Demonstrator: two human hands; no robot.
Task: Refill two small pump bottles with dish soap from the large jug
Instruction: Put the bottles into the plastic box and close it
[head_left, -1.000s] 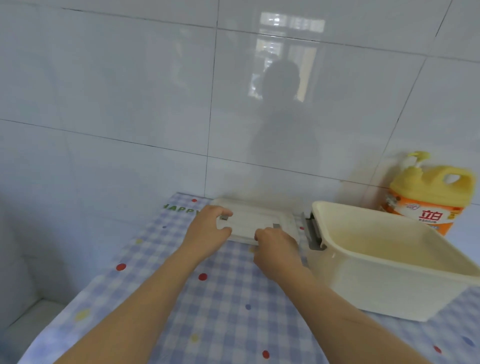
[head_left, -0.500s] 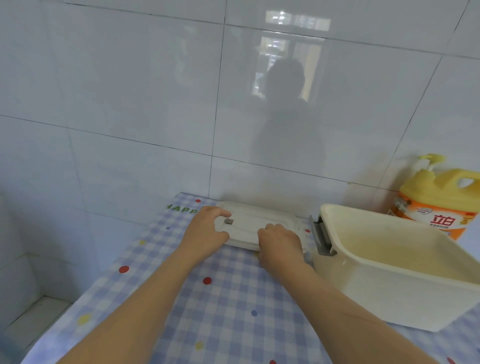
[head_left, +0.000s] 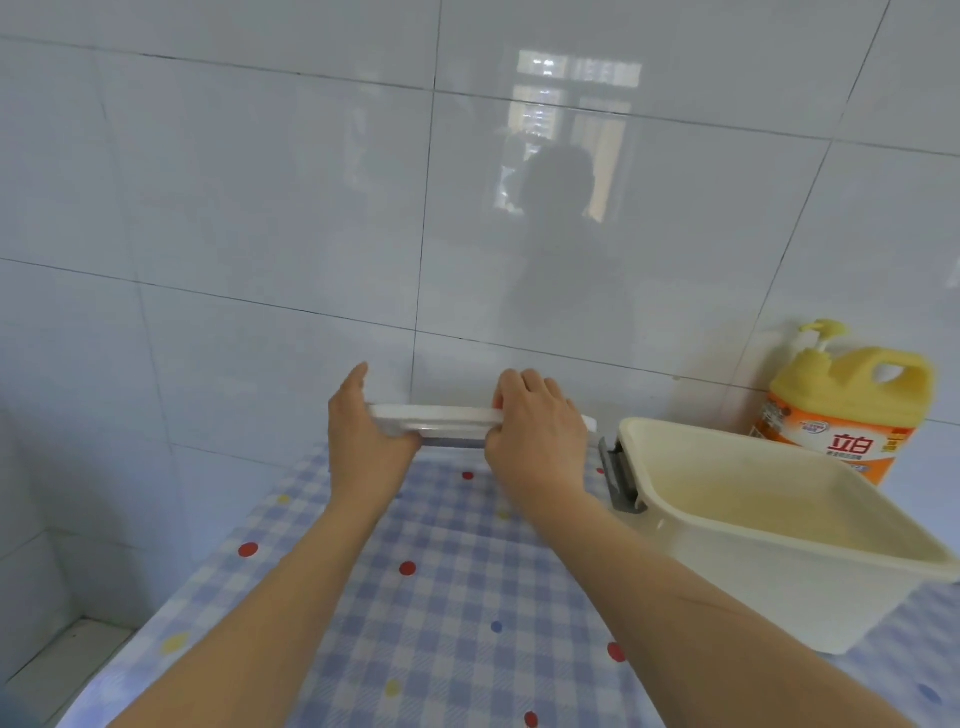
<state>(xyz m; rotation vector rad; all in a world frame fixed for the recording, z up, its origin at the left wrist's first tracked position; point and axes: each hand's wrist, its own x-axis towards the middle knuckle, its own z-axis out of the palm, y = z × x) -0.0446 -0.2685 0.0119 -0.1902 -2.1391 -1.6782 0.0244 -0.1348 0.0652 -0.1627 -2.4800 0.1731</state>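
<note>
A large yellow and orange soap jug (head_left: 841, 410) with a pump top stands at the back right against the tiled wall. Both hands hold a flat white lid (head_left: 441, 420) edge-on, lifted above the back of the table. My left hand (head_left: 366, 431) grips its left end. My right hand (head_left: 535, 423) grips its right part, fingers curled over the top edge. No small pump bottles are in view.
A cream plastic box (head_left: 769, 566) with a grey latch (head_left: 618, 478) stands open at the right, in front of the jug. The table wears a blue checked cloth with coloured dots (head_left: 441, 597). White wall tiles close the back and left.
The white lid has gone from lying flat on the cloth to being raised edge-on in both hands, slightly higher and closer to the wall.
</note>
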